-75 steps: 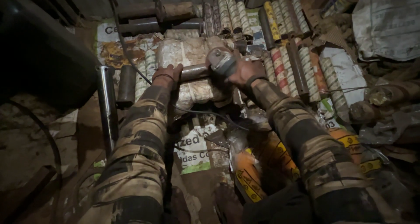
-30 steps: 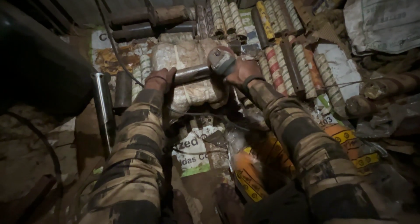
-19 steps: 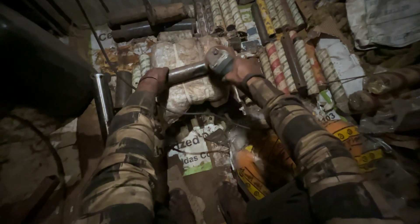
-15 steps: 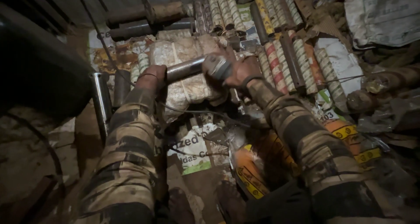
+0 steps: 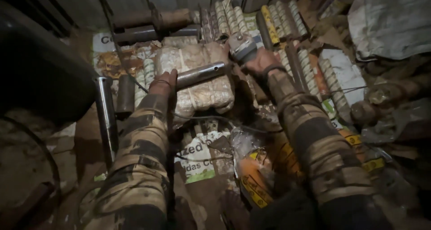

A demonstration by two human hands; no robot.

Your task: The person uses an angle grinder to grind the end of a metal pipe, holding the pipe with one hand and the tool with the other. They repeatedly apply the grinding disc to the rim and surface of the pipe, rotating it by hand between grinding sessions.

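Hands in camouflage sleeves reach into the middle of the frame, over a floor covered with printed sacks and scrap. The left hand [image 5: 162, 83] is closed around the near end of a short metal pipe [image 5: 200, 74], which lies slanted, its open far end pointing to the upper right. The pipe rests on a pale sack bundle [image 5: 197, 79] tied with string, at the centre of the frame just above the middle.

The right hand [image 5: 259, 59] grips a grey power tool [image 5: 241, 46], probably a small angle grinder, though its exact kind is hard to tell in the dim light. The head of the tool is just beside the far end of the pipe; I cannot tell if they touch. A thin dark cable [image 5: 202, 118] runs over the floor below the bundle.

On the left side of the frame, a long shiny steel tube [image 5: 106, 118] lies almost upright in the picture, and a shorter dark pipe piece [image 5: 125, 94] lies just beside it. At the upper left, two rusty thick pipes [image 5: 148, 27] lie across. A large dark rounded object [image 5: 36, 68] fills the left edge. Along the top and the right, rolled-up sacks [image 5: 251, 19] lie side by side in rows. An orange plastic bag [image 5: 253, 176] lies in the lower centre between the two sleeves.
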